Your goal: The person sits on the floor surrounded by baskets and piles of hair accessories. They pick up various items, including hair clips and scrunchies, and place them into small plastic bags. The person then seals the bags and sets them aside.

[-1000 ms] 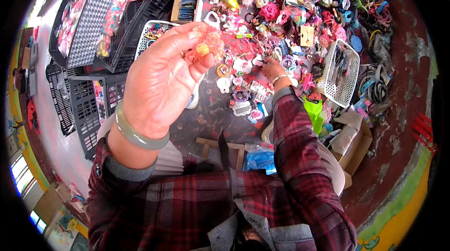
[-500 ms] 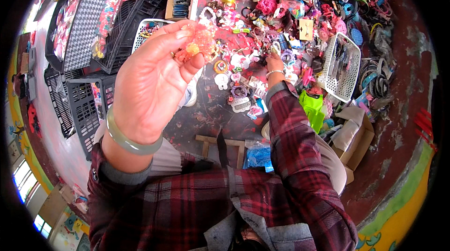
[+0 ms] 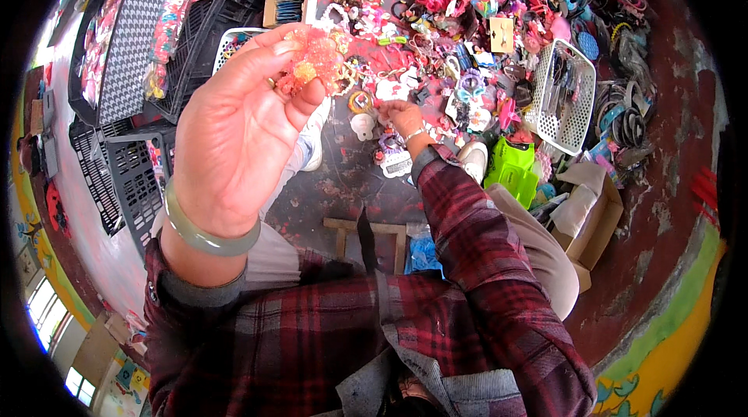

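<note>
My left hand (image 3: 234, 128) is raised close to the camera, palm up, with a grey-green bangle (image 3: 204, 230) on the wrist. Its fingertips pinch a small bunch of pink, translucent hair accessories (image 3: 313, 65) with an orange bit among them. My right hand (image 3: 401, 117) reaches down to the floor into a wide heap of colourful hair accessories (image 3: 460, 35). Its fingers are curled in among the pieces; what they touch is too small to tell. Both sleeves are red plaid.
Black plastic crates (image 3: 117, 160) stand at the left, one holding packs of accessories. A white wire basket (image 3: 565, 97) sits at the right of the heap, a green object (image 3: 513, 171) and a cardboard box (image 3: 588, 218) nearer me. A small wooden stool (image 3: 370, 234) shows between my knees.
My left hand has risen a little with the pink bunch. My right hand has drawn back slightly toward me in the heap.
</note>
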Motion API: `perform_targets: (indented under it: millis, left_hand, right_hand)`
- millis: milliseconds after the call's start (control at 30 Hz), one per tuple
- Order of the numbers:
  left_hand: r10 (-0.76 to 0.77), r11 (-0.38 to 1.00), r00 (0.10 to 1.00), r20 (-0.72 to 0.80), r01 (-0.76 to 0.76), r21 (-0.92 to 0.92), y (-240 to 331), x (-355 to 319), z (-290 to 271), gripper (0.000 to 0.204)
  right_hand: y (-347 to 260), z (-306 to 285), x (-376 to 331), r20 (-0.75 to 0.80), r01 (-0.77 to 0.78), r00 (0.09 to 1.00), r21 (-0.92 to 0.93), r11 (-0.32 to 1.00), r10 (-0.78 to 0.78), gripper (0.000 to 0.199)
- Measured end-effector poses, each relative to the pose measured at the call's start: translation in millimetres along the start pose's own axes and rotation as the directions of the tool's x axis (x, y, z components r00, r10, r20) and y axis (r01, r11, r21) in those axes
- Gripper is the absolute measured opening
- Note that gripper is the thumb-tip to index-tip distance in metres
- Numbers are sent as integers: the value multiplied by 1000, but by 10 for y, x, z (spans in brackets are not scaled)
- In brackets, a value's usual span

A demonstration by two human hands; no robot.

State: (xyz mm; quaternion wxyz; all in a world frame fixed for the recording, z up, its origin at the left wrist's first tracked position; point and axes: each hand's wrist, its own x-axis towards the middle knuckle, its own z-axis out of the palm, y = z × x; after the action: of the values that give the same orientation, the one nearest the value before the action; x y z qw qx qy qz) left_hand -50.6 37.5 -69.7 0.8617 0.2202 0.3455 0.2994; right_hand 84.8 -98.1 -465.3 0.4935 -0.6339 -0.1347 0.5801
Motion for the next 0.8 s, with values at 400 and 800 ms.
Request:
perform_targets:
  millis: [400, 800]
  left_hand:
    - [-22, 998, 997, 74, 26, -51, -65, -48, 95, 28]
    - [-53, 996, 988, 143, 62, -64, -97, 18, 76, 25]
  right_hand:
    - [-7, -344, -533, 523, 255, 788, -757, 601, 324, 42]
    - [45, -826, -501, -195, 67, 874, -859, 508, -445, 34]
